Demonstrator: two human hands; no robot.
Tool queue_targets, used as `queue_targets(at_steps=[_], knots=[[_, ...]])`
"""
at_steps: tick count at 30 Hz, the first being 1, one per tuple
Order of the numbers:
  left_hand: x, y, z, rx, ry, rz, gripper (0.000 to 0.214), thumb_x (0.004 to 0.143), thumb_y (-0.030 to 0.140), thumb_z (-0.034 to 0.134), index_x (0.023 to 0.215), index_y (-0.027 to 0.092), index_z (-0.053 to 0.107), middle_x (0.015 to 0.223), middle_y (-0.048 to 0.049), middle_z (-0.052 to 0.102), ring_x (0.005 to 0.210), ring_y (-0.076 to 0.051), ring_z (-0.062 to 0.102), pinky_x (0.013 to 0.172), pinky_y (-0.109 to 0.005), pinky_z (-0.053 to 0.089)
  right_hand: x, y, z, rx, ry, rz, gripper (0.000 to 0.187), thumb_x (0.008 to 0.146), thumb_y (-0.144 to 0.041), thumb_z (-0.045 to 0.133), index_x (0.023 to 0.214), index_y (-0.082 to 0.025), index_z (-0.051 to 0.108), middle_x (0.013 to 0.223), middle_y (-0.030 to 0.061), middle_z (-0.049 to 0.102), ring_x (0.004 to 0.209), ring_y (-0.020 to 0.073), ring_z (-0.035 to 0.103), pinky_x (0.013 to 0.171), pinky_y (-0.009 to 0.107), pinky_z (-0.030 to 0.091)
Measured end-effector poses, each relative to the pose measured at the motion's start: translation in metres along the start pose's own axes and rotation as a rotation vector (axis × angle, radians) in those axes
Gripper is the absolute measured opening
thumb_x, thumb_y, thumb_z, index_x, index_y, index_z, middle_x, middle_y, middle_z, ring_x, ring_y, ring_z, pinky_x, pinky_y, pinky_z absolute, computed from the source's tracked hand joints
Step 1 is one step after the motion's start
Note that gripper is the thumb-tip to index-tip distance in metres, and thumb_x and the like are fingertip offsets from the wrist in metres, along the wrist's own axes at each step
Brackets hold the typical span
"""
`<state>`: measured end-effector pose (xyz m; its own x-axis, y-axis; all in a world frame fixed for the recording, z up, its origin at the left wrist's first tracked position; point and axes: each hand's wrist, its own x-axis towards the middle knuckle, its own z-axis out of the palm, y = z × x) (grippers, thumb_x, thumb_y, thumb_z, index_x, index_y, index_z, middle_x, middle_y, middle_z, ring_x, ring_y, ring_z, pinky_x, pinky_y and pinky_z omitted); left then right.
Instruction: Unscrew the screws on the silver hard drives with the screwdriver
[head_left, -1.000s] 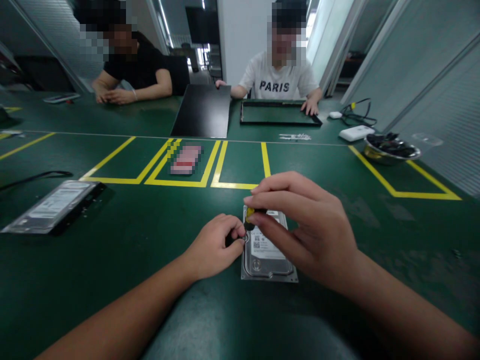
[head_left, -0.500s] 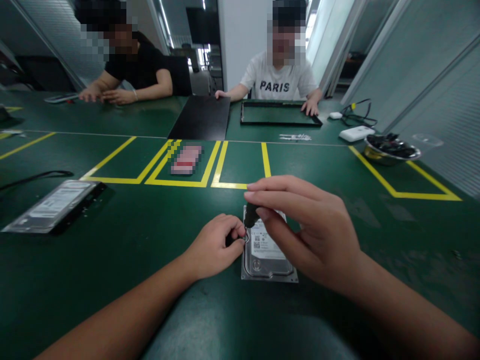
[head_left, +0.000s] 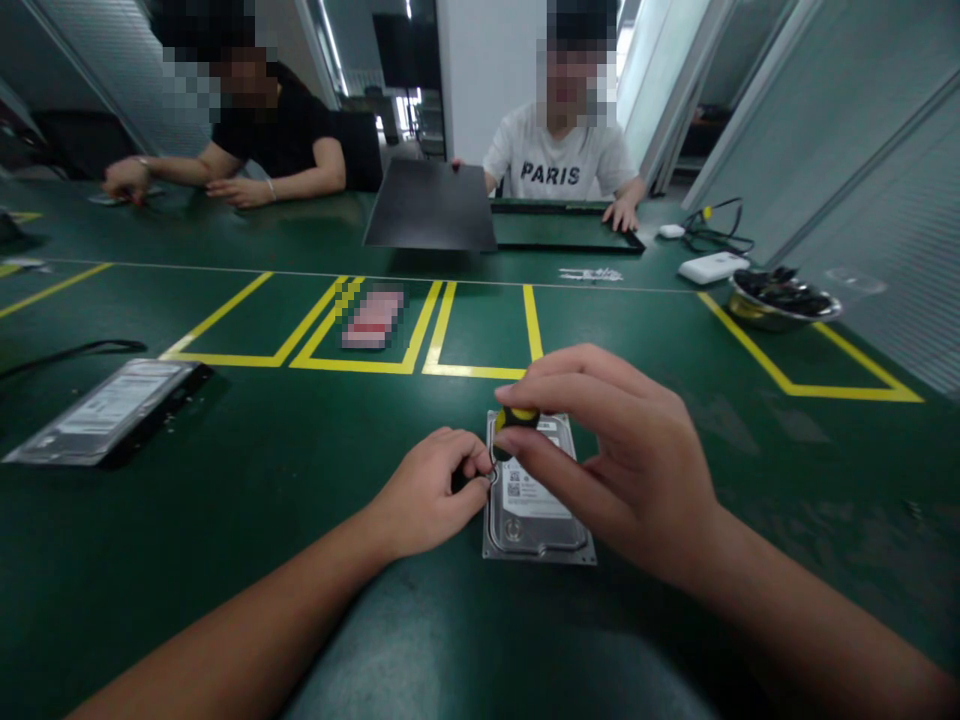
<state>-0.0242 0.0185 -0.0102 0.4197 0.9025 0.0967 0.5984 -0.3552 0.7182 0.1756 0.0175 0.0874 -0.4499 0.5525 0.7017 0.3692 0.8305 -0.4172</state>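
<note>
A silver hard drive with a white label (head_left: 551,535) lies flat on the green table in front of me. My right hand (head_left: 634,460) pinches the black and yellow handle of a screwdriver (head_left: 519,416) between thumb and fingers, above the drive's left side. The screwdriver's tip points down at the drive's left edge, where a screw, if any, is too small to make out. With curled fingers, my left hand (head_left: 435,490) grips that same edge, thumb and fingertips close to the screwdriver's tip.
Another hard drive (head_left: 112,410) lies to the left. Yellow tape marks rectangles around a pink blurred item (head_left: 373,318). A metal bowl of dark parts (head_left: 784,300) and a white box (head_left: 712,267) stand right. Opposite, one co-worker holds a black panel (head_left: 431,205) beside a frame (head_left: 570,240); another sits left.
My right fingers have shifted on the screwdriver handle, and its yellow parts now show. My left hand stays put. Across the table, the co-worker's black panel has been lifted and moved right.
</note>
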Motion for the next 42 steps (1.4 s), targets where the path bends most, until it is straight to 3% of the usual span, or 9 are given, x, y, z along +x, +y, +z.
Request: queue_targets(at_steps=[4,8,16,20,24,29,35,42], knots=[[0.0002,-0.0004,0.0001,0.000,0.003,0.013,0.003,0.082,0.019,0.060,0.085,0.019,0.061,0.083,-0.0006,0.064,0.080,-0.020,0.059,0.074,-0.033,0.047,-0.0006,0.0005,0.0003,0.024,-0.006,-0.013,0.022,0.091,-0.016,0.062,0.112,-0.019,0.066,0.106,0.0081,0.070,0.097,0.0163,0.066,0.082,0.032,0.056],[0.0003,-0.0005,0.0001,-0.013,0.024,0.006,0.005,0.081,0.019,0.061,0.086,0.019,0.061,0.088,-0.0016,0.065,0.082,-0.020,0.060,0.076,-0.034,0.048,-0.0005,0.0010,0.0010,0.031,-0.005,0.002,0.017,0.088,-0.020,0.067,0.105,-0.016,0.067,0.095,0.0065,0.069,0.089,0.0154,0.065,0.077,0.030,0.055],[0.0005,0.0017,-0.0016,-0.028,-0.014,-0.007,0.005,0.082,0.018,0.060,0.086,0.019,0.061,0.084,-0.0009,0.064,0.080,-0.019,0.059,0.073,-0.032,0.047,-0.0010,0.0006,0.0006,0.023,0.003,-0.001,0.019,0.089,-0.018,0.065,0.108,-0.017,0.067,0.099,0.0071,0.069,0.092,0.0151,0.064,0.078,0.030,0.055],[0.0007,0.0006,-0.0016,-0.007,0.007,0.028,0.011,0.083,0.018,0.060,0.093,0.018,0.062,0.093,-0.0025,0.066,0.085,-0.020,0.059,0.077,-0.034,0.046,-0.0024,0.0000,0.0004,0.024,-0.006,-0.002,0.027,0.089,-0.011,0.061,0.115,-0.015,0.065,0.104,0.0063,0.072,0.096,0.0135,0.066,0.085,0.029,0.054],[0.0002,0.0004,-0.0010,-0.004,0.022,0.046,0.008,0.083,0.019,0.060,0.091,0.018,0.062,0.092,-0.0022,0.066,0.084,-0.020,0.058,0.077,-0.035,0.044,-0.0021,0.0007,0.0020,0.038,0.011,-0.022,0.023,0.087,-0.010,0.062,0.110,-0.009,0.066,0.106,0.0099,0.072,0.101,0.0142,0.065,0.090,0.029,0.053],[0.0006,0.0005,-0.0006,-0.005,0.007,0.014,0.002,0.083,0.019,0.060,0.085,0.018,0.060,0.081,0.0002,0.062,0.078,-0.019,0.058,0.071,-0.032,0.043,-0.0005,0.0012,0.0028,0.021,0.039,-0.018,0.017,0.086,-0.014,0.068,0.102,-0.007,0.069,0.095,0.0098,0.067,0.091,0.0137,0.062,0.080,0.027,0.053],[0.0005,0.0003,-0.0010,-0.002,0.024,0.060,0.008,0.084,0.020,0.059,0.091,0.018,0.062,0.092,-0.0029,0.065,0.085,-0.020,0.058,0.078,-0.035,0.044,-0.0019,0.0003,0.0025,0.027,0.011,-0.004,0.024,0.086,-0.008,0.061,0.110,-0.008,0.065,0.105,0.0095,0.071,0.102,0.0142,0.064,0.093,0.029,0.051],[0.0017,-0.0001,-0.0001,-0.023,0.006,0.013,0.004,0.083,0.020,0.060,0.087,0.018,0.061,0.083,-0.0007,0.063,0.078,-0.019,0.057,0.072,-0.032,0.044,-0.0008,0.0012,0.0040,0.028,0.030,-0.023,0.018,0.085,-0.014,0.068,0.102,-0.007,0.068,0.097,0.0096,0.067,0.094,0.0137,0.062,0.082,0.027,0.053]])
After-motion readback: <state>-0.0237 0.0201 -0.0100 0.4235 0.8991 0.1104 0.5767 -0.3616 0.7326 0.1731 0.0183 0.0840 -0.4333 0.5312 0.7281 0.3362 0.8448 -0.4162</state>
